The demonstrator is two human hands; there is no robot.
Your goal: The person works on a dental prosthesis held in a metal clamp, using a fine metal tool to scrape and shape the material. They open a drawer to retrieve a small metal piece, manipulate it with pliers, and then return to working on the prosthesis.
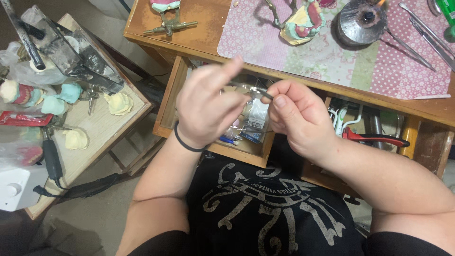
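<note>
**Head view: two hands work a thin metal tool over the open drawer**

Head camera looks down on a person seated at a wooden desk [199, 35], and everything below is placed from its open drawer [176, 90].

Far left of the drawer stands a low side table [102, 125] crowded with plaster tooth casts [118, 103], a grey metal press [71, 52] and a dark corded handpiece [51, 159], all laid within arm's reach of the seat.

Directly above the drawer, the left hand [204, 111], a black band on its wrist, has its fingers curled narrow, pinching one end of a thin metal tool [253, 90]; the forefinger sticks up free. Holding it over the drawer would let any dropped bit fall inside.

Just right of that, the right hand [296, 116] closes thumb and fingers tightly on the tool's other end, steadying it.

Above the drawer, on the desk's patterned mat [332, 57], sit a coloured jaw model [303, 21], a round metal burner [362, 21] and long steel instruments [426, 33].

Right of the drawer, a second compartment holds red-handled pliers [374, 138].
</note>
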